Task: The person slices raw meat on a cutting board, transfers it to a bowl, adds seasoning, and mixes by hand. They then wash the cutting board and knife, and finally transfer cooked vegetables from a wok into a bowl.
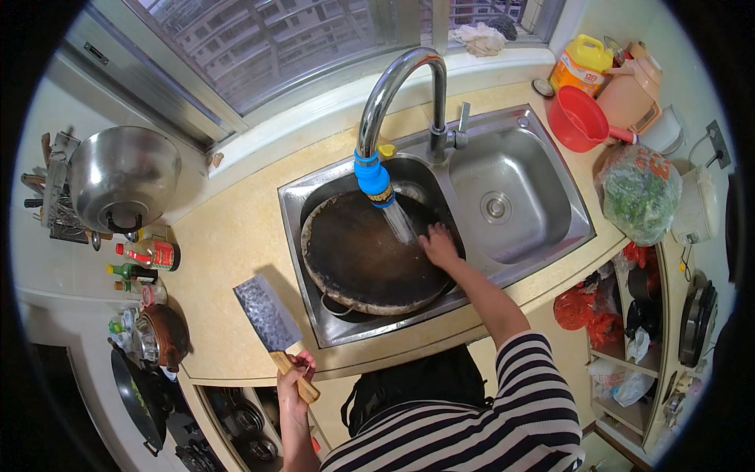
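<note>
My left hand [295, 376] grips the wooden handle of a cleaver [268, 314], raised in front of the counter's edge with its broad, hammered-looking blade pointing up and away. A large, round, dark-stained wooden chopping board [368, 253] fills the left sink basin, and a metal ring handle [336, 305] hangs on its near side. Water [400, 223] streams onto the board from the blue nozzle [373, 179] of a chrome faucet [383, 88]. Beside that stream, at the board's right part, my right hand [439, 246] lies with nothing in its grasp and its fingers somewhat apart.
The right sink basin [528, 171] adjoins the board. A red dipper [577, 120], a yellow jug [581, 62] and a bag of greens [640, 194] stand at the right. To the left are a steel pot [124, 177], several bottles [150, 255] and a wok [134, 392].
</note>
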The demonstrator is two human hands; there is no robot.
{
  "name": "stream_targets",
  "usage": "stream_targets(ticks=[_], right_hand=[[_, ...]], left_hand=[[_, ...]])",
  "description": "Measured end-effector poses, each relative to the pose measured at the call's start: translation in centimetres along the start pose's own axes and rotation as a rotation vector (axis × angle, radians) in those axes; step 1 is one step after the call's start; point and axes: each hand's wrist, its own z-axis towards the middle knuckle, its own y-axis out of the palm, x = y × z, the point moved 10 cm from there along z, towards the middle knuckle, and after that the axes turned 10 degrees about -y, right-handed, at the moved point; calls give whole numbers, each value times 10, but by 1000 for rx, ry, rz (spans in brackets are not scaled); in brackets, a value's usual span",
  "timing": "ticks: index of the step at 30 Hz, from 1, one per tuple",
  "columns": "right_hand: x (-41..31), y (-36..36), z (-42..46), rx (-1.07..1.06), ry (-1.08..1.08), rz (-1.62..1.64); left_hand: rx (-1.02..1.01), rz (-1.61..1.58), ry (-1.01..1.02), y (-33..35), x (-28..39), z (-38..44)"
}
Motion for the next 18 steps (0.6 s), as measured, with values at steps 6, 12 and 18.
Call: stream_targets(ticks=[6,12,18], right_hand=[[-63,40,35,144,303,1091],[-129,40,44,142,109,1291],[16,62,84,143,378,1175]], left_hand=[[3,4,14,2,1,0],[-3,8,0,6,-1,0],[-16,61,9,10,5,1]])
